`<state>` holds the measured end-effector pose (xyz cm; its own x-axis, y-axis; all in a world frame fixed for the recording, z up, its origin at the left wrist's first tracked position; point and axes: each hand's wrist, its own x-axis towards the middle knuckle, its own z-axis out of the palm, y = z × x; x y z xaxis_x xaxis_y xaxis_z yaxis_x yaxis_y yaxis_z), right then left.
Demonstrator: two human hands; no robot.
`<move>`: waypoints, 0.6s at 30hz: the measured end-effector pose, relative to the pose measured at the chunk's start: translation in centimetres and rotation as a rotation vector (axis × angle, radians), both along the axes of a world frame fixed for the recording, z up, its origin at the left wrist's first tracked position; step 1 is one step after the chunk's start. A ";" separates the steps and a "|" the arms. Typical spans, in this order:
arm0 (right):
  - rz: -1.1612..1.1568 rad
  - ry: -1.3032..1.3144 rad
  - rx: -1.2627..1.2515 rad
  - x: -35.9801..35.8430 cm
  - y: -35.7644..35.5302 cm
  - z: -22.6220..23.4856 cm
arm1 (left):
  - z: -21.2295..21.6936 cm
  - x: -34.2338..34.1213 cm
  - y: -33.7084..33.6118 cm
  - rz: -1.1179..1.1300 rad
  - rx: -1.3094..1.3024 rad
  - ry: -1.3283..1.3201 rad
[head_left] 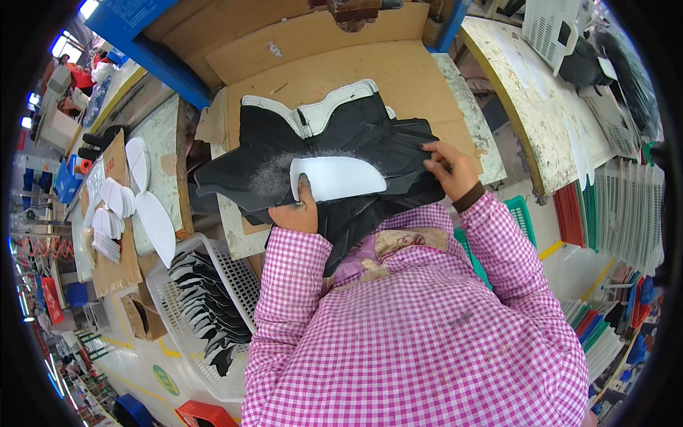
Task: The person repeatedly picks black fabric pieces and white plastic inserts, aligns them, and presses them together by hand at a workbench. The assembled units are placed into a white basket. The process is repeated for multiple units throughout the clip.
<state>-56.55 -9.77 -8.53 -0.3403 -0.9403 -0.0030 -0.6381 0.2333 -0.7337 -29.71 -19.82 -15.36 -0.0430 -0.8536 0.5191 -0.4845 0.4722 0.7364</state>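
Observation:
A fanned stack of black cut pieces [341, 129], apparently shoe uppers, lies before me. White lining [267, 104] shows along the far edge. On top rests a smooth white half-moon piece [341, 178], beside a patch of pale dust. My left hand [297, 213] grips it at its left end, thumb on top; the other fingers are mostly hidden. At the stack's right edge, the bent fingers of my right hand [453, 171] pinch the rim of the black pieces. How many layers they hold, I cannot tell.
Cardboard [341, 67] lines the worktop between blue posts. On the left, loose white pieces [153, 220] lie on a side table. Below it stands a white basket [167, 299] of black pieces [210, 306]. A worn bench [533, 85] stands at right, with stacked crates [626, 213] beyond.

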 end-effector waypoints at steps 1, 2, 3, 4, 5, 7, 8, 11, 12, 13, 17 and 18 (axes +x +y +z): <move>0.013 0.377 -0.087 0.1 0.3 0.8 | -0.3 0.1 0.0 0.002 -0.002 -0.011; 0.113 0.487 -0.292 0.4 0.0 1.4 | -0.4 0.2 -0.1 0.001 -0.004 -0.023; 0.190 0.591 -0.460 1.0 -0.4 2.0 | -0.4 0.2 0.0 -0.001 -0.006 -0.036; 0.246 0.681 -0.560 2.0 -1.0 2.3 | -0.4 0.1 0.0 -0.001 -0.002 -0.025; 0.382 0.638 -0.591 3.9 -1.5 2.0 | -0.3 0.0 0.1 -0.001 0.000 -0.017; 0.625 0.571 -0.511 8.1 -2.5 0.6 | 0.3 -0.2 0.4 -0.015 0.028 0.035; 0.745 0.564 -0.433 9.6 -3.1 -0.3 | 0.7 -0.2 0.6 -0.031 0.053 0.079; 0.785 0.559 -0.248 10.8 -3.4 -2.0 | 2.6 0.7 1.0 -0.043 0.395 0.306; 0.804 0.539 -0.324 10.6 -3.6 -2.3 | 3.3 1.0 1.1 -0.020 0.605 0.382; 0.824 0.530 -0.310 10.3 -3.6 -2.5 | 4.1 1.3 1.2 -0.045 0.586 0.385; 0.883 0.530 -0.305 9.0 -3.4 -3.2 | 5.9 0.7 2.1 0.002 0.498 -0.049; 0.870 0.521 -0.395 9.1 -3.4 -3.6 | 5.9 -0.1 2.8 -0.069 0.205 -0.360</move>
<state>-47.49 -13.21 -12.15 0.5705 -0.7630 0.3041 -0.7255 -0.6417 -0.2490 -29.81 -17.04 -9.47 -0.2512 -0.9266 0.2796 -0.7008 0.3734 0.6078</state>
